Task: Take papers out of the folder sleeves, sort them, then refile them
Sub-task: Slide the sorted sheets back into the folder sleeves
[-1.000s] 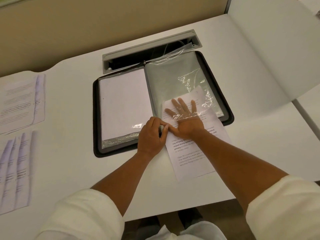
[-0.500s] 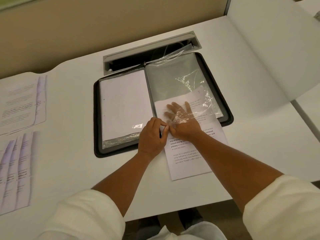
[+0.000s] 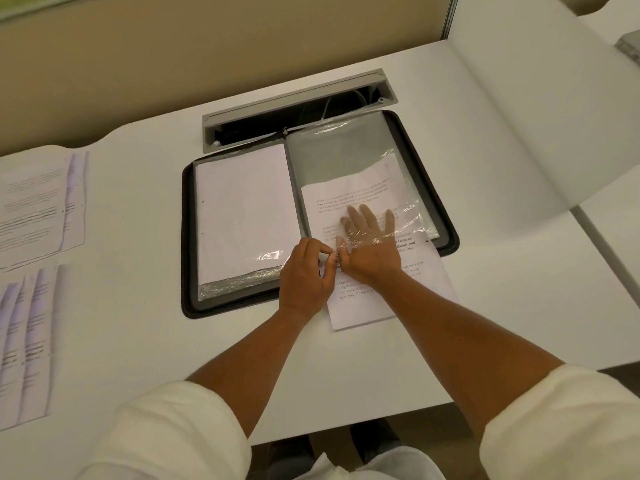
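A black folder (image 3: 188, 237) lies open on the white desk. Its left sleeve (image 3: 242, 216) holds a white sheet. A printed paper (image 3: 356, 199) sits partway inside the clear right sleeve (image 3: 343, 150), its lower end sticking out over the desk. My left hand (image 3: 304, 271) pinches the sleeve's lower edge near the spine. My right hand (image 3: 370, 244) lies flat on the paper, its straight fingers under the clear plastic.
Printed sheets lie at the far left in two groups, an upper group (image 3: 38, 206) and a lower fanned group (image 3: 24, 344). A grey cable tray (image 3: 294, 102) is set into the desk behind the folder. A white panel (image 3: 540, 98) rises at the right.
The paper has slid further up into the right sleeve, with my right hand moving up with it. My left hand has kept its pinch in place.
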`<state>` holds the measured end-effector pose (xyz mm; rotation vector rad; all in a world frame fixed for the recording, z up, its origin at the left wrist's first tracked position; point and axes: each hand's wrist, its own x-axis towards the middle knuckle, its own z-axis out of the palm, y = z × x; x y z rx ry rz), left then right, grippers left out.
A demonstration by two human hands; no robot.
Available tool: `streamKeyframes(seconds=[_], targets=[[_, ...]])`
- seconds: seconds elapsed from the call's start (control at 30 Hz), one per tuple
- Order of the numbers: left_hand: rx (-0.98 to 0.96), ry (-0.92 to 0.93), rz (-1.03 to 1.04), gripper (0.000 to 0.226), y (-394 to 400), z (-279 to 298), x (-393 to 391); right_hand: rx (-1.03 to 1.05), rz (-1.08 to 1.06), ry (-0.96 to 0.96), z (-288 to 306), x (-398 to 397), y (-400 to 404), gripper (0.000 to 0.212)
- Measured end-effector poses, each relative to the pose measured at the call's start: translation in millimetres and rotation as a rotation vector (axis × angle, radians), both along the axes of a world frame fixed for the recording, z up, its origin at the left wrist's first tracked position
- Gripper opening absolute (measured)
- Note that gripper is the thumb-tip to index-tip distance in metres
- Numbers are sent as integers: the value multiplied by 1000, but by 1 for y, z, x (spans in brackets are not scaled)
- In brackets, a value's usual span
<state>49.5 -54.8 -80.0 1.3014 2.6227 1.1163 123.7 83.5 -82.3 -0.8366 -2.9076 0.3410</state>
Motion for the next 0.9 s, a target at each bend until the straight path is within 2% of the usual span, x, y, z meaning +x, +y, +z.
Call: streamKeyframes(seconds=[0.1, 0.23, 0.33, 0.47, 0.53, 0.63, 0.73, 0.9], targets=[[-9, -8, 7, 17, 0, 1, -1, 100, 2, 166, 2, 9, 2, 40], [-37, 11, 8, 18, 2, 3, -2, 77, 5, 185, 2, 10, 5, 40], [-44, 28, -3, 14, 3, 4, -2, 28, 13, 96, 9, 0, 10, 51], [-50, 27, -10, 14, 3, 4, -1, -1, 73, -206, 7, -7, 18, 64], [-54, 15, -12, 15, 3, 4, -2, -10, 52, -109, 7, -1, 16, 62], [-61, 4, -7, 17, 4, 4, -1, 112, -30, 126, 5, 7, 11, 42], [-71, 18, -16, 13, 5, 6, -2, 94, -45, 178, 0, 5, 6, 38], [-83, 25, -25, 10, 6, 6, -2, 3, 8, -80, -7, -6, 11, 57]])
